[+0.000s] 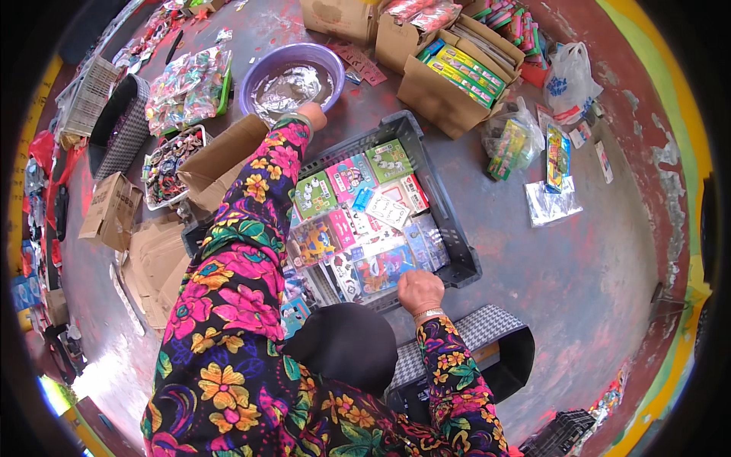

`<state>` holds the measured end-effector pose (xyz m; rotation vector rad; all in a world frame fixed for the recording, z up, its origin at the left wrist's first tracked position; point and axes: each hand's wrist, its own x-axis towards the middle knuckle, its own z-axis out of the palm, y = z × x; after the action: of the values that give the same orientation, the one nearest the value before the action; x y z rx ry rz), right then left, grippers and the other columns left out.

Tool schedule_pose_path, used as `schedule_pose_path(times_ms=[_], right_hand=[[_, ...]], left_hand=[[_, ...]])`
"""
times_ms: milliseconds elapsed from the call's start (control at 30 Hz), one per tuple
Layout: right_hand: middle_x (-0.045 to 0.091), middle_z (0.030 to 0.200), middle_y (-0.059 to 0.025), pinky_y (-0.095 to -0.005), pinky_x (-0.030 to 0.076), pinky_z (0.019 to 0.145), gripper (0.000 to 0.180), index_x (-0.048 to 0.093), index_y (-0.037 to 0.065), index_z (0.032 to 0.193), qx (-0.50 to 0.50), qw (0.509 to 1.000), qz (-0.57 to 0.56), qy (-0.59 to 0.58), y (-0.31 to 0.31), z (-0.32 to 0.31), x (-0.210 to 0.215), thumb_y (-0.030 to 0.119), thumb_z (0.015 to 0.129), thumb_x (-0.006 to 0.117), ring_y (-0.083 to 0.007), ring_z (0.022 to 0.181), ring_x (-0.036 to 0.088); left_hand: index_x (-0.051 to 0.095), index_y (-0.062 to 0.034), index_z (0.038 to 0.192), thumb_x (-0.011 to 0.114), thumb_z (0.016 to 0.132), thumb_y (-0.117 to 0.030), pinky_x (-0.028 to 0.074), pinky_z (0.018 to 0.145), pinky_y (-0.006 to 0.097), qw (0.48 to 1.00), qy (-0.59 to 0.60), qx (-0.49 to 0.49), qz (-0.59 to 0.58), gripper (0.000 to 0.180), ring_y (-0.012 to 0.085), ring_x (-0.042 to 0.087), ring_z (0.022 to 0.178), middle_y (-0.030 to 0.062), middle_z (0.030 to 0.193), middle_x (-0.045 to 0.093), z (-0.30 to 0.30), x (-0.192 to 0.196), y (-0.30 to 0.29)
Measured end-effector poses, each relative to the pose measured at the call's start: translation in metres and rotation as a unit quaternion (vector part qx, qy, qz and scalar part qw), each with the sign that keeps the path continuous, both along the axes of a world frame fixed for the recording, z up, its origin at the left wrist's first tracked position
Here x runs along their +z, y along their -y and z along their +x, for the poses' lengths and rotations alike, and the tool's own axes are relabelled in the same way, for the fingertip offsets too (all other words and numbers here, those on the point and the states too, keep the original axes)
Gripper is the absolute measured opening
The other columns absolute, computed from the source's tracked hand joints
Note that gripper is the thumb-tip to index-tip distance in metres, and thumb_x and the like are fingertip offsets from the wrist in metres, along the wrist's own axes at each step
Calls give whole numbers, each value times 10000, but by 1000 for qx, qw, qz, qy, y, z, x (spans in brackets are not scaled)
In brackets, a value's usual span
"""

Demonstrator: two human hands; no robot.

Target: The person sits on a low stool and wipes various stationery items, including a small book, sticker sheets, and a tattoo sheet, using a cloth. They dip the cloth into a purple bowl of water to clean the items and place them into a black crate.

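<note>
Beside the near right rim of the purple basin [245, 97], my left hand [312, 116] is stretched far forward, its fingers mostly hidden behind the wrist and sleeve. Crumpled silvery wrapping [293, 87] lies in that basin. My right hand [420, 291] is curled closed at the near edge of the dark grey plastic crate [440, 179]; whatever is in the fingers does not show. Inside the crate are several flat printed packets, including green ones [314, 196], a pink one [352, 177] and a white card with drawn shapes [387, 209].
Cardboard boxes [440, 99] stand at the far side, one with green and yellow packs. Bagged packets [186, 87] and a white basket [169, 196] sit at left, by an open carton [221, 164]. A houndstooth bin [487, 324] lies near right; plastic bags [571, 80] at far right.
</note>
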<state>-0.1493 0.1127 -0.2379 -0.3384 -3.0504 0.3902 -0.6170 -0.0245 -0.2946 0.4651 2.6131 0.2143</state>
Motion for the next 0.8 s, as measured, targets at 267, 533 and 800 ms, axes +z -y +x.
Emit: schedule_pose_path(times_ms=[267, 533, 800], right_hand=[[562, 556, -82, -395, 449, 502, 230, 518, 107, 533, -26, 1000, -5, 7, 2, -2, 5, 187, 747, 551, -276, 537, 567], [571, 566, -91, -400, 451, 511, 243, 530, 99, 544, -34, 999, -8, 24, 4, -2, 7, 207, 762, 534, -281, 544, 571], [555, 553, -86, -402, 451, 492, 212, 535, 102, 552, -9, 1000, -20, -8, 9, -3, 9, 218, 726, 571, -278, 522, 563]], left_hand=[[605, -72, 1089, 453, 716, -92, 409, 911, 381, 998, 39, -50, -19, 403, 338, 537, 1047, 193, 1092, 581, 45, 32, 0], [645, -90, 1027, 471, 736, -125, 420, 901, 386, 999, 20, -37, -25, 341, 341, 556, 1020, 196, 1029, 609, 67, 24, 5], [462, -1, 1214, 414, 886, -128, 432, 904, 313, 563, 364, 529, 520, 355, 242, 530, 1067, 123, 1174, 551, -4, -128, 111]])
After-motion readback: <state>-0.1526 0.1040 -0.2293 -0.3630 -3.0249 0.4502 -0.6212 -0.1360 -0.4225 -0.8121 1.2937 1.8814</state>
